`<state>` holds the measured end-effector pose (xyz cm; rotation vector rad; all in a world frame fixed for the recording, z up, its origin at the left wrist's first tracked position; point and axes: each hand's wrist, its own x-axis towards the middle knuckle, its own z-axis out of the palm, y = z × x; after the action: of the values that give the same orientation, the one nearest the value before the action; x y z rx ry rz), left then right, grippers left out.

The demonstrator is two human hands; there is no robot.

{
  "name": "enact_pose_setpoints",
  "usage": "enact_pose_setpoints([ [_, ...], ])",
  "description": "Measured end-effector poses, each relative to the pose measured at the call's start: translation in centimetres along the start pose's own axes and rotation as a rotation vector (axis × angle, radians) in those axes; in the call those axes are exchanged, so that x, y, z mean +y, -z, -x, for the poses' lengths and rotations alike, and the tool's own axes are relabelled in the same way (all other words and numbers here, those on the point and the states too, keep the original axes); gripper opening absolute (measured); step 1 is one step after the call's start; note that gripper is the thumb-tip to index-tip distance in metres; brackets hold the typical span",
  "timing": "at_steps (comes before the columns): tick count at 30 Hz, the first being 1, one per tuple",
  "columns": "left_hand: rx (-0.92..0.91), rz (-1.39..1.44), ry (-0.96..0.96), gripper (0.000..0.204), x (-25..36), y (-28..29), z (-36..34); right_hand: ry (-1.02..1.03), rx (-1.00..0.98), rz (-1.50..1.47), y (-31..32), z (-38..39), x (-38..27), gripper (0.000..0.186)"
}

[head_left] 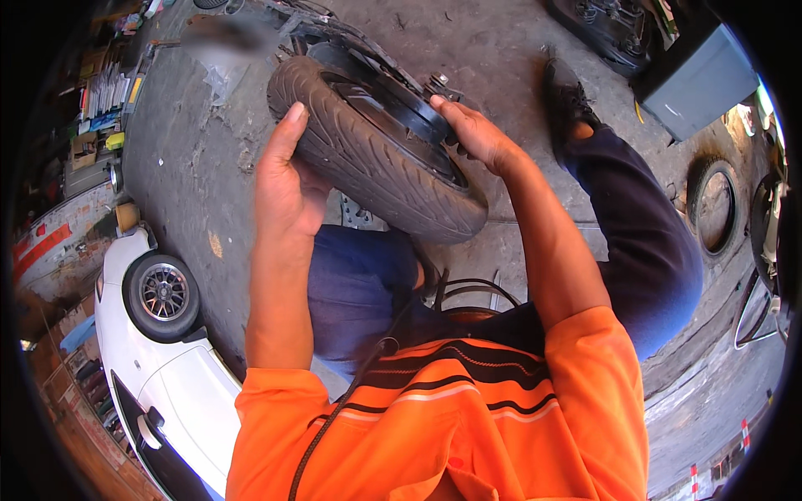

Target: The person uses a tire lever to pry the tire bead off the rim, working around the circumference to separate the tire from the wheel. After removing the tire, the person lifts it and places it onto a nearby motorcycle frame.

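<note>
A small scooter-type wheel [384, 171] with a black, grooved tyre is tilted in front of me, between my knees. My left hand [291, 184] grips the tyre's near left side, thumb along the tread and fingers partly hidden behind it. On the wheel's right side, my right hand [478, 138] is closed around the edge of the dark round hub part [426, 125], thumb on top and fingertips out of sight. Close behind the wheel lie dark frame or swingarm parts [368, 46]; whether they are joined to it I cannot tell.
At left stands a white car [167, 376]. Shelves with papers [104, 100] line the left wall. A grey box-shaped cabinet [702, 83] is at upper right, with a loose tyre [717, 204] below it. Dark machinery [606, 29] sits at the top right. The floor is stained concrete.
</note>
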<state>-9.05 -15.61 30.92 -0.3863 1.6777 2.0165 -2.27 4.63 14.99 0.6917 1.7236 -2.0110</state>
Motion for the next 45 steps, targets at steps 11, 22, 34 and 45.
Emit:
enact_pose_setpoints([
  [11,-0.037,0.033,-0.019,0.040,-0.1,0.2,0.8,0.034,0.163,0.105,-1.1,-0.6,0.5,0.070],
  [22,-0.119,0.028,-0.039,0.040,-0.9,0.1,1.0,0.012,0.326,-0.275,-2.9,-3.9,5.2,0.063],
  [34,-0.333,-0.040,-0.107,0.039,-1.6,1.4,4.4,0.230,0.396,-0.538,-4.0,-4.8,8.9,0.073],
  [45,-0.257,-0.047,-0.072,0.043,-1.9,1.8,3.2,-0.003,0.306,-0.556,-2.7,-7.7,7.8,0.067],
])
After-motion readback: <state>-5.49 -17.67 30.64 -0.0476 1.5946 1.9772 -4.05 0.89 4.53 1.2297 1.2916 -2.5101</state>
